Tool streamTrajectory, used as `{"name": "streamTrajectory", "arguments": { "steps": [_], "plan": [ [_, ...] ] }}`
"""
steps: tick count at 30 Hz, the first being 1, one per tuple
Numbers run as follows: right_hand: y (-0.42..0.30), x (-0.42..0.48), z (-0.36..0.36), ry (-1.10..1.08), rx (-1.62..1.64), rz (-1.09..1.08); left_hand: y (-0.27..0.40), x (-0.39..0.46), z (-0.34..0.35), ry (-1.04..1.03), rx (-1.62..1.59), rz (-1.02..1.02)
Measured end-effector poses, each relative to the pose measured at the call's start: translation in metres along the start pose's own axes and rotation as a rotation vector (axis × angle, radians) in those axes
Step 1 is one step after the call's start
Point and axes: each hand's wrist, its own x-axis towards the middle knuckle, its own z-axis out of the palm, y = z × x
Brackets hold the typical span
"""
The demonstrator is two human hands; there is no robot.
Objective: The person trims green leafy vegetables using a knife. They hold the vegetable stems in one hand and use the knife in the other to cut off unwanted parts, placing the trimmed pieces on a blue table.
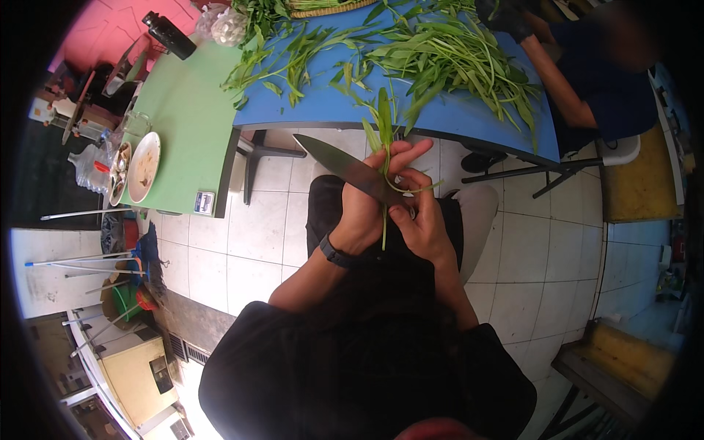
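Note:
My left hand, with a dark watch band on its wrist, holds a leafy green sprig that looks like water spinach. The sprig's leaves point toward the blue table, and its stem hangs below my palm. A kitchen knife is in my right hand, its handle mostly hidden by the fingers. The blade slants up to the left across my left palm and over the stem. One thin stem curves over the right fingers. Both hands are above my lap, just short of the table edge.
The blue table bears a heap of greens and looser sprigs. On the green table are a black bottle and used plates. At the far right, a person in dark gloves sits by the greens.

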Motion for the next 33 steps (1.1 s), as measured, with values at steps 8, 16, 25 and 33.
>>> {"name": "streamTrajectory", "arguments": {
  "steps": [8,16,25,33],
  "plan": [
    [0.002,0.003,0.006,0.061,-0.145,-0.046,-0.005,0.000,-0.002,0.008,-0.020,0.112],
    [0.005,0.009,0.008,0.132,-0.175,-0.104,-0.010,0.001,-0.006,-0.031,-0.135,0.153],
    [0.004,0.010,0.004,0.116,-0.139,-0.080,-0.018,0.006,-0.015,-0.061,-0.132,0.145],
    [0.008,0.012,0.004,0.136,-0.121,-0.062,-0.021,0.011,-0.023,-0.074,-0.126,0.138]
  ]
}}
